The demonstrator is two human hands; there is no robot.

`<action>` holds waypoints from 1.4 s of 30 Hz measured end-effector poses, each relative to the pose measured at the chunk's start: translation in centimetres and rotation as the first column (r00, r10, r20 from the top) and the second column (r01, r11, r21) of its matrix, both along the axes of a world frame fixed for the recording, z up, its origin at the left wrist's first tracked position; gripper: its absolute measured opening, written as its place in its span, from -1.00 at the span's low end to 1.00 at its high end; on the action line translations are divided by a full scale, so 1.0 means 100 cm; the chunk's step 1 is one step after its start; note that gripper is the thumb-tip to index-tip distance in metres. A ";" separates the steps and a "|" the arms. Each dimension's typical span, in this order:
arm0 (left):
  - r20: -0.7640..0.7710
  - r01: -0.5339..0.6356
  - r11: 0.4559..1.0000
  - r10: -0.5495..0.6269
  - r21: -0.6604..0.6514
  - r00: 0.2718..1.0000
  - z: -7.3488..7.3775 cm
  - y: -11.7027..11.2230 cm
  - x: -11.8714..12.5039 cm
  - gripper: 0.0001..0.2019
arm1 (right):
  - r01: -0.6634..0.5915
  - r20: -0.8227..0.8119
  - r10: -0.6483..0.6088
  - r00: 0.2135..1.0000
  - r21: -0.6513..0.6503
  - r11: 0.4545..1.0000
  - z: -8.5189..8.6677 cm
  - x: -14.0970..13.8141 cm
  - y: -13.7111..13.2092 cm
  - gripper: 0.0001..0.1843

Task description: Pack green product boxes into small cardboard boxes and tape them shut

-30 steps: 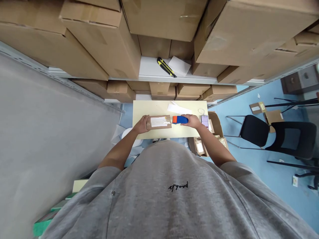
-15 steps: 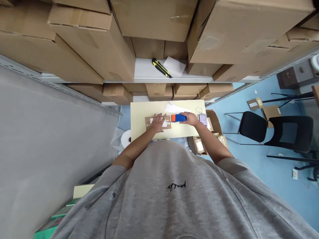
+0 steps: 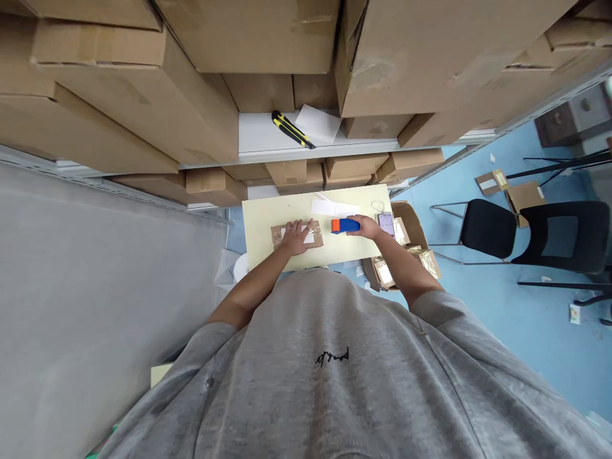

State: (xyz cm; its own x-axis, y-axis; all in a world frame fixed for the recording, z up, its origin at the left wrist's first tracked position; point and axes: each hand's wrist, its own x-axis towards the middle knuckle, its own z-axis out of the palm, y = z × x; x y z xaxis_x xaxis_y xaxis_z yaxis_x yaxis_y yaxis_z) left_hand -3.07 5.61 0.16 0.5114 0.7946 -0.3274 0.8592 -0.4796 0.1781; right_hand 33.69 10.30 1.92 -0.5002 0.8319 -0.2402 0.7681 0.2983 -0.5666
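Observation:
A flat kraft-paper parcel (image 3: 283, 235) with a white label and clear tape lies on a pale yellow table (image 3: 268, 220). My left hand (image 3: 296, 237) rests flat on it, fingers apart, covering part of the label. My right hand (image 3: 366, 226) is closed around a blue tape dispenser (image 3: 347, 225) with an orange end, a short way to the right of the parcel. Whether tape runs from the dispenser is too small to tell.
White paper sheets (image 3: 335, 206) and a phone (image 3: 385, 224) lie on the table. An open cardboard box (image 3: 406, 242) of small parcels adjoins its right side. A yellow-and-black utility knife (image 3: 290, 129) sits on a shelf among stacked cartons (image 3: 268, 92). Black chairs (image 3: 485, 228) stand right.
My left hand has moved from the parcel's left end onto its middle, and it now lies flat. The dispenser sits slightly farther from the parcel. The whole view has shifted as my head moved.

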 end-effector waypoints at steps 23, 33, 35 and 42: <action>0.658 -0.134 0.985 0.031 0.106 0.752 0.017 -0.002 -0.047 0.19 | -0.073 -0.072 0.083 0.994 0.142 0.987 0.093 -0.062 0.000 -0.25; 0.552 -0.289 0.949 0.308 -0.123 0.775 0.014 -0.034 -0.115 0.29 | -0.087 -0.019 0.089 0.996 0.084 0.993 0.066 -0.063 -0.002 -0.21; 0.559 -0.277 0.952 0.301 -0.129 0.773 0.014 -0.033 -0.118 0.27 | -0.072 -0.022 0.074 0.997 0.084 0.994 0.059 -0.060 -0.001 -0.21; 0.361 -0.223 0.975 0.203 0.015 0.911 0.028 -0.027 -0.111 0.21 | -0.107 0.045 0.102 0.994 0.100 0.989 0.060 -0.059 -0.008 -0.10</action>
